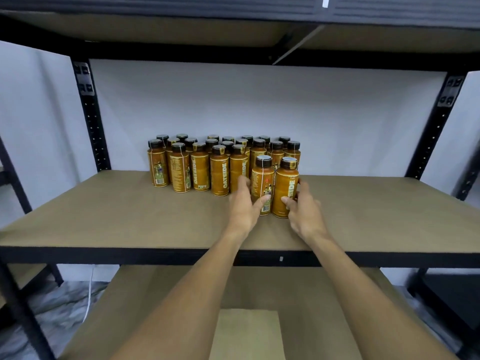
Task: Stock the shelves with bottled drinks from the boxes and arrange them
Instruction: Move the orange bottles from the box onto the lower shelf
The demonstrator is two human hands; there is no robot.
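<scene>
Left hand [244,203] wrapped round one bottle [262,183], right hand [304,206] wrapped round its neighbour [284,188] — side by side and just touching. Held low on the sides, likely to slide both back against the big bunch of bottles [200,165] on the shelf [104,203], at its near right. Both standing straight up — caps [264,160] on top, long way up and down.

A white wall [259,105] stands behind. Low at left, a white cable [89,294] hangs down to the grey mottled floor [52,302]. A dark rack [452,292] stands at right.
</scene>
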